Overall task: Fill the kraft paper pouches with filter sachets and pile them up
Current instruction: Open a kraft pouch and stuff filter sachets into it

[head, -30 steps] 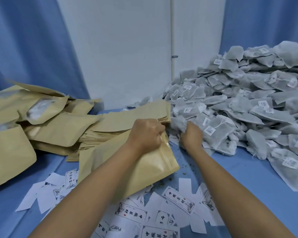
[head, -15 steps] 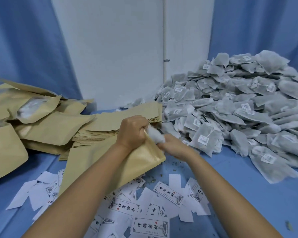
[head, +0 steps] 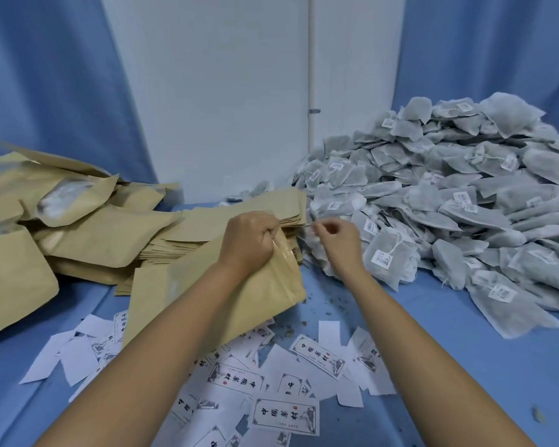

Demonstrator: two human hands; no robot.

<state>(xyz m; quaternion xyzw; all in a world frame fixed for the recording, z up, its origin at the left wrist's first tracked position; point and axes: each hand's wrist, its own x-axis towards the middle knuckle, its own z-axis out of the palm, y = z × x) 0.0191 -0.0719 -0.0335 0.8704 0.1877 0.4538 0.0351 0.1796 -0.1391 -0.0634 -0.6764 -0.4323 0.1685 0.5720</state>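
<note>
Your left hand (head: 249, 243) fist-gripped round mouth of tan kraft paper pouch (head: 152, 298), centre, lying on loose white printed paper labels (head: 284, 414) at 6 o'clock. Your right hand (head: 338, 241) just beside, thumb to forefinger; cannot tell if pinching anything. Heap of grey-white mesh filter sachets (head: 449, 204) at 2 o'clock. Risks, judged: fist crumples mouth shut, sachet jams; tag strings tangle, extras drag out; pouch skids on labels.

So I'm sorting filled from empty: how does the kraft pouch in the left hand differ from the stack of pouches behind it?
The held pouch looks puffed and is lifted at its mouth by the left hand; the stack of pouches lies flat. The held pouch is one; the stack of pouches holds many thin ones, fanned at the edges. Both are tan kraft paper.
</note>
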